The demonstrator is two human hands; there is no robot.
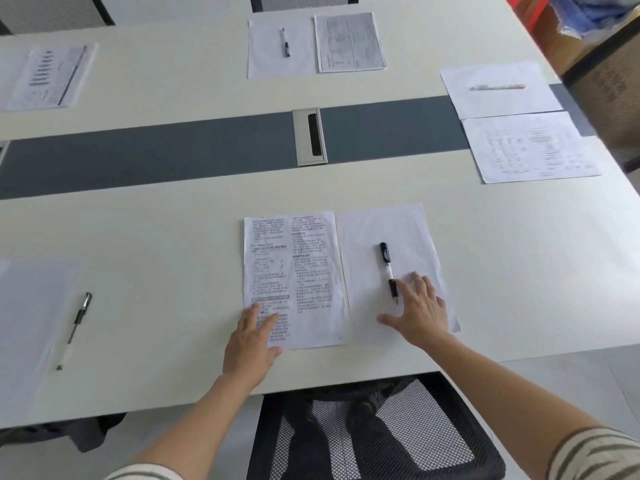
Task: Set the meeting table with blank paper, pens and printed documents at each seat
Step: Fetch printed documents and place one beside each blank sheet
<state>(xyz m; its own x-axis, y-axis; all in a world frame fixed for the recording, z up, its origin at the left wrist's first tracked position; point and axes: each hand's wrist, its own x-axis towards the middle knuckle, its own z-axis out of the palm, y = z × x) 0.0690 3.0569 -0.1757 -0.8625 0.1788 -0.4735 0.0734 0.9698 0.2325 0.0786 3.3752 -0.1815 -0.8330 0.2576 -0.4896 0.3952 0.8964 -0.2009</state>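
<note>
A printed document [298, 268] lies at the near seat, and a blank sheet [398, 244] lies right beside it on its right. A black and white pen [388, 268] rests on the blank sheet, pointing away from me. My left hand [251, 344] lies flat with straight fingers on the document's lower left corner. My right hand [420, 311] is spread flat on the blank sheet's lower part, its fingers just right of the pen's tip.
The white meeting table [156, 230] has a dark centre strip with a cable hatch [309, 136]. Paper sets lie at the far seat [349, 41], right end [502, 90], far left [48, 76] and near left with a pen [74, 329]. A mesh chair [363, 434] stands below me.
</note>
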